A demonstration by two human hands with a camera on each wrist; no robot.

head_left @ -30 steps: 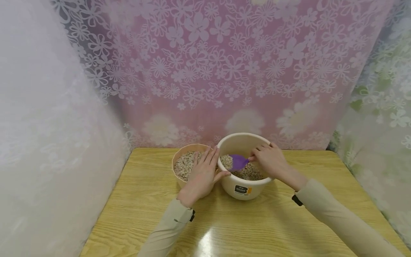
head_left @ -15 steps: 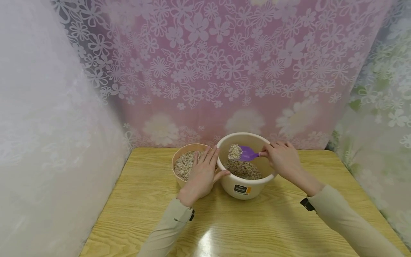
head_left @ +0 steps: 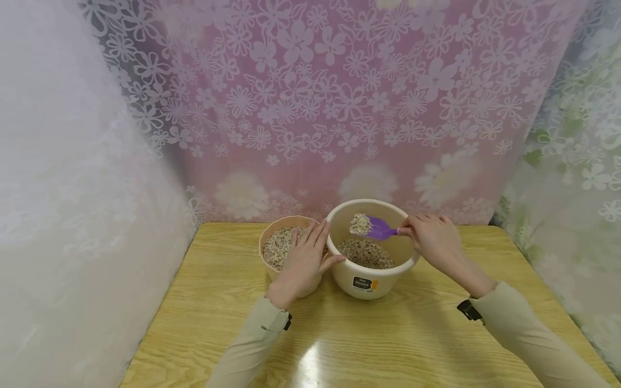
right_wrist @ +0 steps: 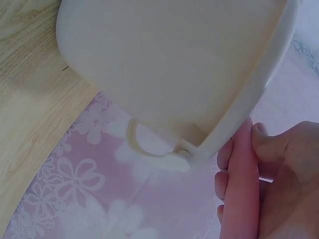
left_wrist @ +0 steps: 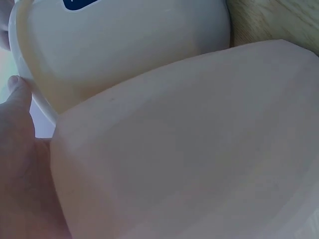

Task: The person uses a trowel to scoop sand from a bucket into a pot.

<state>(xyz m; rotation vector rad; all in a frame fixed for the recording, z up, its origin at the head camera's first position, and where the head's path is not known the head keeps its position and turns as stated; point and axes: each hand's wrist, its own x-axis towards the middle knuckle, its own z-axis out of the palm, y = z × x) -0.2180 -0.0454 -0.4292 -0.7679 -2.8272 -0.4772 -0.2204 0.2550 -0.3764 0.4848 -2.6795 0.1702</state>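
In the head view, my right hand [head_left: 434, 242] pinches the handle of a small purple scoop [head_left: 380, 229]. A heap of pale grain-like bits [head_left: 360, 224] fills the scoop's front, held above the inside of a cream bucket [head_left: 361, 285]. Coarse brownish bits [head_left: 366, 254] cover the bucket's bottom. My left hand [head_left: 303, 261] lies with straight fingers over a peach bowl [head_left: 266, 234], its fingertips and thumb at the bucket's rim. Similar bits [head_left: 278, 248] fill the bowl, partly hidden by that hand. In the left wrist view, my thumb [left_wrist: 17, 94] touches the bucket's rim.
Bowl and bucket stand side by side on a wood-grain table [head_left: 218, 323], close to the back. A pink flowered curtain [head_left: 301, 134] hangs right behind, with pale sheets at both sides. A small loop handle [right_wrist: 144, 149] sticks out from the bucket's side.
My right hand has lifted the loaded scoop from low by the bucket's left side, up and to the right. The left hand has stayed in place.
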